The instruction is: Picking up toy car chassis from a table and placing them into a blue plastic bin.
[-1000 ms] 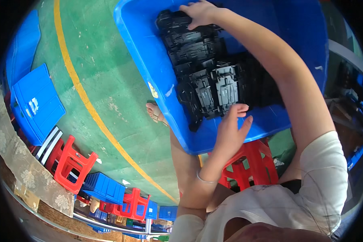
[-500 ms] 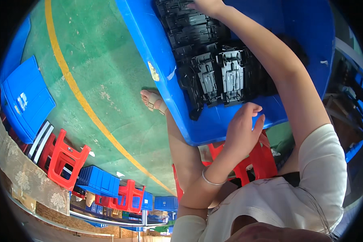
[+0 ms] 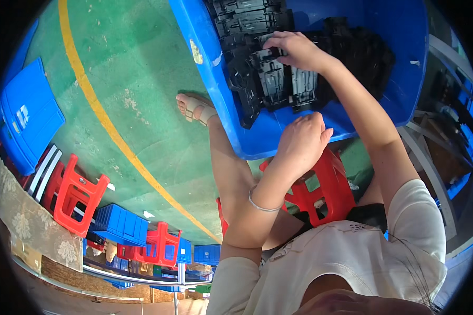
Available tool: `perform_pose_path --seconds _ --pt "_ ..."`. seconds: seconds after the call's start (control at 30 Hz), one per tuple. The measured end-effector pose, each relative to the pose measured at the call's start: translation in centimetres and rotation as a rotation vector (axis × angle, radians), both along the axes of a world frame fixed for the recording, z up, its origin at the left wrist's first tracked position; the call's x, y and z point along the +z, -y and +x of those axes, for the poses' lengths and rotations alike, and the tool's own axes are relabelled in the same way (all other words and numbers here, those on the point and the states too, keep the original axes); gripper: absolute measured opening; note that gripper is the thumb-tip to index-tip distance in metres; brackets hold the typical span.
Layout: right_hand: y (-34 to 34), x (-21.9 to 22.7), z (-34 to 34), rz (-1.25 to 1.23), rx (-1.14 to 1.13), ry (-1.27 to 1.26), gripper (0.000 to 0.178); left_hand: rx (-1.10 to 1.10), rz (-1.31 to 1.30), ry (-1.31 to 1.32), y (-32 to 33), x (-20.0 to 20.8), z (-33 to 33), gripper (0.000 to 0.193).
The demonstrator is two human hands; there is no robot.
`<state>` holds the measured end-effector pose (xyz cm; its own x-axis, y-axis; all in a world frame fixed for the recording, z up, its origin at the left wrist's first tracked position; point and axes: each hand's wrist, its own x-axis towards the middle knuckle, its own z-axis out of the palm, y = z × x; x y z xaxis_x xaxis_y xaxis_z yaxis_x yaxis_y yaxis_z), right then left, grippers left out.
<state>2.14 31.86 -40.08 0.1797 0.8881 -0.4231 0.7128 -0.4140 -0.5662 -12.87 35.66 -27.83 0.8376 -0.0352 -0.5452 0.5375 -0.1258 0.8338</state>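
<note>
Reaching over the black plastic parts in a big blue bin, the right hand has its fingers bent down — I cannot tell if they grip a part or just touch one. The left hand is near the bin's close edge, with its back facing up and its thumb sticking out to the side. Its fingers are tucked under and out of sight, so I cannot tell if they are closed tight or loose. A thin bracelet goes around the left wrist. The black parts lie inside the bin, in rows on the left and in the middle, and some near the left hand look shiny and gray on top. More dark parts make a pile on the right side of the bin, past the right arm. Part of a red stool shows just below the bin's close edge. One foot in a sandal is on the green floor, beside the bin. A yellow line bends across that floor. Far to the left are another red stool and a blue box — both near a flowery cloth.
</note>
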Motion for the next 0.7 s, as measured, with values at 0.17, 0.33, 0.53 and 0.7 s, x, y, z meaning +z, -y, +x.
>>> perform_pose_path --seconds 0.17,0.33,0.53,0.7 --pt "1.4 4.4 0.4 0.014 -0.005 -0.156 0.032 -0.027 0.025 -0.091 -1.7 0.1 -0.5 0.023" --pt "3.0 6.4 0.5 0.04 0.046 -0.186 0.03 -0.037 0.241 -0.134 -2.1 -0.6 -0.7 0.023" --pt "4.2 7.0 1.2 0.124 -0.098 -0.323 0.022 -0.068 0.317 -0.236 -2.4 -0.8 -0.7 0.023" --pt "5.3 6.8 1.7 0.159 -0.295 -0.776 0.022 -0.064 0.382 -0.356 -2.9 -1.1 -0.5 0.021"
